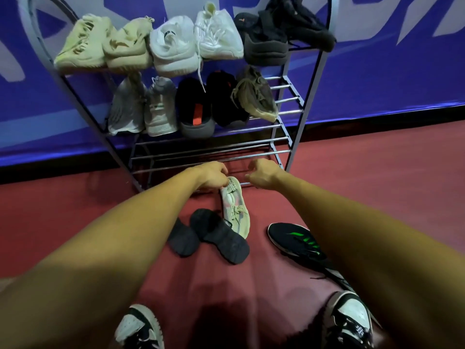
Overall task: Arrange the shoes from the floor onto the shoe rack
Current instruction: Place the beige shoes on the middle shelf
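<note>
The left hand [214,176] is held low in front of the metal shoe rack [289,112], its thumb and fingertips pinched on the heel tab of a beige knit sneaker [235,207]. This sneaker is held by the heel, which is close to the rack's lowest front bar, with its toe pointed back toward the person and resting against a dark grey shoe [221,236] on the red floor [377,172]. A second dark grey shoe [182,239] lies just beside the first, to its left. A black sneaker with green stripes [297,241] lies on the floor to the right, partly hidden under the right forearm.

The right hand [263,173] is held just beside the left, near the same lowest bar, with its fingers curled inward; nothing is seen to be held in it.

On the rack's top tier, a beige pair [83,44], a white pair [173,46] and a dark pair [264,39] are lined up side by side. On the middle tier are set a grey pair [159,109], a black pair with orange tabs [195,109] and a single tan knit sneaker [256,96], tilted at the right end of the row. A blue wall [377,71] stands behind the rack. The person's own black-and-white shoes [349,321] are seen at the bottom edge
</note>
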Available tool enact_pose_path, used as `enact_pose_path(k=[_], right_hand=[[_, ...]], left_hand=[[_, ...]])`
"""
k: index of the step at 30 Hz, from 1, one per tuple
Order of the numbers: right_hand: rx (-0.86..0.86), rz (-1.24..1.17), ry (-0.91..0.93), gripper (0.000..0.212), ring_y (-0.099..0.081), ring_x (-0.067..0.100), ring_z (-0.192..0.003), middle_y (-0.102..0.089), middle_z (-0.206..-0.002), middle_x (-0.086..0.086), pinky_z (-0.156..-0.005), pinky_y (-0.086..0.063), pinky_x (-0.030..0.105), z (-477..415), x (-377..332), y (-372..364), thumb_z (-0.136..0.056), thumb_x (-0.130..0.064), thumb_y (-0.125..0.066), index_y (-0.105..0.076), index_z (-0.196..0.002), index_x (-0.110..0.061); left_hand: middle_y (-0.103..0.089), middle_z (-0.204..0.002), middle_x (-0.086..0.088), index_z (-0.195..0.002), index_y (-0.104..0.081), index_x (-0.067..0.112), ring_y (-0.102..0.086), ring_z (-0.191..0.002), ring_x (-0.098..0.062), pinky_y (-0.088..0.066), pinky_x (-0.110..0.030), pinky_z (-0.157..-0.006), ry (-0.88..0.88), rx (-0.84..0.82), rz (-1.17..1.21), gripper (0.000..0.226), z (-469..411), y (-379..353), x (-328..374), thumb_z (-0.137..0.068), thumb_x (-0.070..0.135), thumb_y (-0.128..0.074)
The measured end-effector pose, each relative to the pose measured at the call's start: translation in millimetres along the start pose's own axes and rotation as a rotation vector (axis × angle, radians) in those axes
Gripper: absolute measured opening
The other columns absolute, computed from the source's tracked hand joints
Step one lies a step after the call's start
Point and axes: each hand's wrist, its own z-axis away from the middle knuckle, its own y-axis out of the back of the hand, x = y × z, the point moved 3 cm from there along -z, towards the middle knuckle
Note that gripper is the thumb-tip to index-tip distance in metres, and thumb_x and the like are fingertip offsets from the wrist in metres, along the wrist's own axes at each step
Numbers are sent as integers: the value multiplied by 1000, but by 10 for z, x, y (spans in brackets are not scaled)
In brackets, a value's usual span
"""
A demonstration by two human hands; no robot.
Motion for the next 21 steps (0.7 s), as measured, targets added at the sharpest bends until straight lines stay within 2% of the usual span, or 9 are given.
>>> enact_pose_path(k=[3,6,8,10,12,14,18,21], right_hand=[[-37,22,0,40,-67,32,-93,-70,-104,15,-79,-54,34,-135,62,-202,-89,-33,-59,-65,-114,-3],[-59,37,-17,33,-62,30,-87,-67,-96,14,-68,-43,30,-276,154,-408,-89,-36,-61,-64,-100,-5],[-90,34,-30,31,-63,30,-90,-70,-99,13,-69,-44,30,-382,242,-565,-88,-33,-61,-64,-102,-6],[-124,29,-39,38,-64,33,-101,-71,-109,14,-77,-49,32,-468,317,-714,-89,-29,-60,-64,-117,-4],[-153,51,-36,39,-61,33,-110,-67,-121,14,-81,-48,32,-552,369,-844,-90,-27,-60,-63,-123,-5],[-183,68,-35,37,-60,32,-111,-65,-123,14,-80,-46,30,-668,412,-981,-89,-28,-60,-63,-120,-7],[-238,86,-60,26,-58,32,-95,-66,-117,16,-75,-43,31,-927,494,-1236,-88,-33,-59,-60,-101,-11],[-220,29,-107,38,-59,33,-104,-63,-116,13,-80,-46,34,-1079,600,-1376,-88,-33,-61,-58,-115,-7]], left_hand=[[-60,-81,-2,-115,-61,16,-54,-76,-21,-41,-26,-64,9,-5,-20,27,-163,-99,-77,-87,15,-60],[-56,-76,3,-98,-60,24,-50,-69,-19,-36,-24,-57,20,-5,-74,12,-352,-247,-149,-87,18,-58],[-51,-72,-1,-91,-53,25,-43,-62,-21,-33,-27,-54,31,-48,-73,14,-500,-386,-240,-86,12,-53],[-52,-73,-3,-94,-51,20,-43,-61,-21,-35,-29,-55,51,-77,-93,11,-601,-502,-335,-86,12,-54],[-59,-82,-5,-101,-59,10,-51,-69,-23,-42,-31,-62,52,-96,-87,15,-732,-609,-442,-87,15,-58],[-66,-99,-8,-110,-61,12,-59,-84,-26,-49,-36,-74,57,-112,-77,23,-858,-700,-535,-88,18,-59],[-66,-113,-7,-116,-59,19,-62,-95,-27,-47,-33,-77,90,-134,-86,31,-1092,-851,-690,-86,27,-56],[-60,-128,-5,-127,-53,24,-58,-111,-28,-47,-34,-92,120,-141,-95,39,-1265,-965,-808,-88,30,-53]])
